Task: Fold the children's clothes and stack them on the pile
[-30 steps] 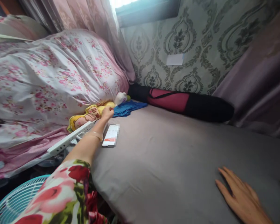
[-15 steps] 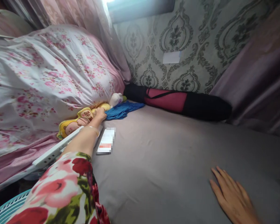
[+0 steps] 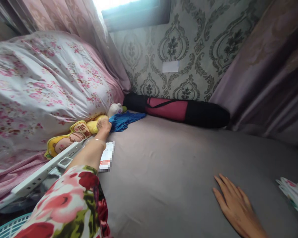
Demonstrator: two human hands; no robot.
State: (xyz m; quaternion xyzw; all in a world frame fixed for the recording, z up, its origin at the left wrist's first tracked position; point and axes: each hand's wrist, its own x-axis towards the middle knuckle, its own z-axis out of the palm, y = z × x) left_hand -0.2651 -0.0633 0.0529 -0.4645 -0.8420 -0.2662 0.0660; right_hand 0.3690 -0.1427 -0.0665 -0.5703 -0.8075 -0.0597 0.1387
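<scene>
My left hand (image 3: 103, 125) reaches far across the grey mattress (image 3: 178, 165) and rests on a yellow plush toy (image 3: 72, 136) at the bed's left edge, just beside a blue cloth (image 3: 125, 119). Whether its fingers grip the toy I cannot tell. A phone (image 3: 106, 160) lies face up on the mattress beside my forearm. My right hand (image 3: 234, 206) lies flat on the mattress at the lower right, fingers spread, holding nothing.
A heap of pink floral bedding (image 3: 44, 86) fills the left. A white power strip (image 3: 44, 170) runs along the bed's edge. A black and pink rolled bag (image 3: 178, 110) lies against the patterned wall. Curtains hang at the right. A teal fan grille (image 3: 7, 228) shows at the lower left.
The view has swung right and a little down. My left hand stays at the yellow toy. My right hand has shifted slightly left on the mattress. Floral fabric has come into view at the right edge.
</scene>
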